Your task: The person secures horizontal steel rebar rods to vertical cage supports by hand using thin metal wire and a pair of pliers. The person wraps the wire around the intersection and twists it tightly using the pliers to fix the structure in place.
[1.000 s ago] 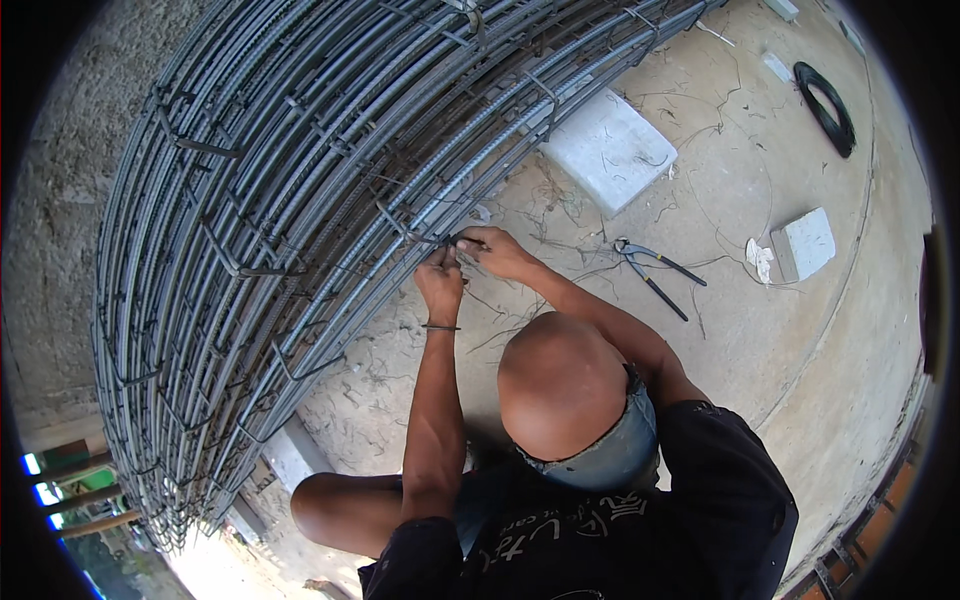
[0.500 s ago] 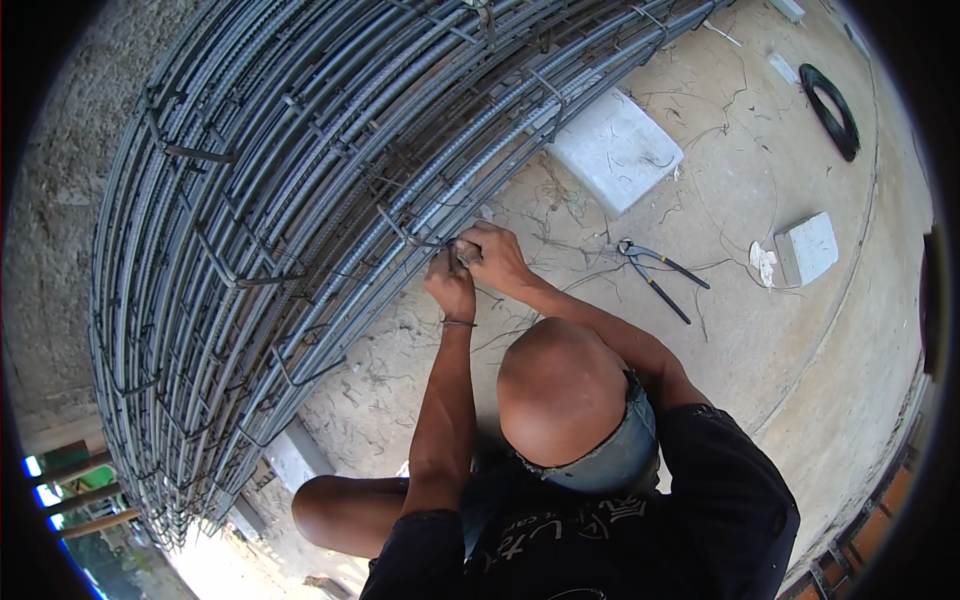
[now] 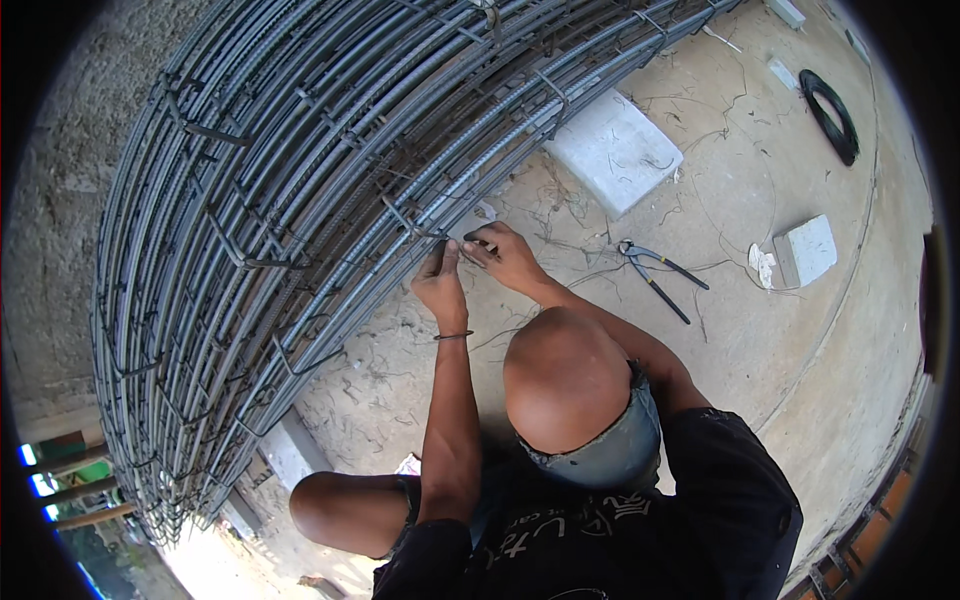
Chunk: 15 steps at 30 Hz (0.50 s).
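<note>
My left hand (image 3: 440,287) is closed in a pinch at the near edge of a long steel rebar cage (image 3: 330,215), beside the corner of a bent stirrup (image 3: 405,220). Thumb and fingertips of my right hand (image 3: 508,258) come together just right of it, almost touching the left fingertips. Whatever lies between the fingers is too small to make out. On the floor to the right of my hands rest pincers (image 3: 652,277) with dark handles, their jaws toward the cage.
A pale block (image 3: 618,150) sits under the cage's right part, another (image 3: 295,450) under its lower left. Farther right are a smaller block (image 3: 808,250), crumpled white scrap (image 3: 762,265) and a coil of black wire (image 3: 829,117). Wire offcuts litter the concrete floor (image 3: 770,345).
My hands have drawn slightly apart at the stirrup corner, the right shifting right and the left a little left. Their tight grip has become a fingertip pinch. The pincers lie unmoved.
</note>
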### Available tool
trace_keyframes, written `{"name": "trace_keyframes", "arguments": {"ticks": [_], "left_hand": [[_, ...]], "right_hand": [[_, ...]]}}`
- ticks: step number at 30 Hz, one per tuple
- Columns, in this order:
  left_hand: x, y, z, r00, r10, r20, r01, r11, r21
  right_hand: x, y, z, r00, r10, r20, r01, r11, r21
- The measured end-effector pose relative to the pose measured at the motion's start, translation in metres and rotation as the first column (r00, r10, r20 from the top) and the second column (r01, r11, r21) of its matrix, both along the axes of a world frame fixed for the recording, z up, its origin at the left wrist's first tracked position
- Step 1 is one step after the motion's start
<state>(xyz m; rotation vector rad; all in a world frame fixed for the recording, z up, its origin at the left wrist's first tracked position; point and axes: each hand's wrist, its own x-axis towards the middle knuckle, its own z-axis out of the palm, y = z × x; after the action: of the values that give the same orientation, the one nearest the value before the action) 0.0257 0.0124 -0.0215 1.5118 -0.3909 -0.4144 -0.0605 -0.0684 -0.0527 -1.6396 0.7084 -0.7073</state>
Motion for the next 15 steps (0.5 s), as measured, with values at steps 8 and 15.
{"name": "trace_keyframes", "arguments": {"ticks": [8,15], "left_hand": [[0.005,-0.013,-0.041,0.975,0.209,0.068,-0.207,0.977,-0.043],[0.016,-0.018,-0.081,0.797,-0.338,-0.5,-0.054,0.785,-0.617]], "right_hand": [[-0.072,-0.027,0.016,0.954,-0.128,-0.27,0.015,0.923,-0.384],[-0.223,-0.062,0.017,0.603,-0.191,-0.775,-0.158,0.923,-0.35]]}}
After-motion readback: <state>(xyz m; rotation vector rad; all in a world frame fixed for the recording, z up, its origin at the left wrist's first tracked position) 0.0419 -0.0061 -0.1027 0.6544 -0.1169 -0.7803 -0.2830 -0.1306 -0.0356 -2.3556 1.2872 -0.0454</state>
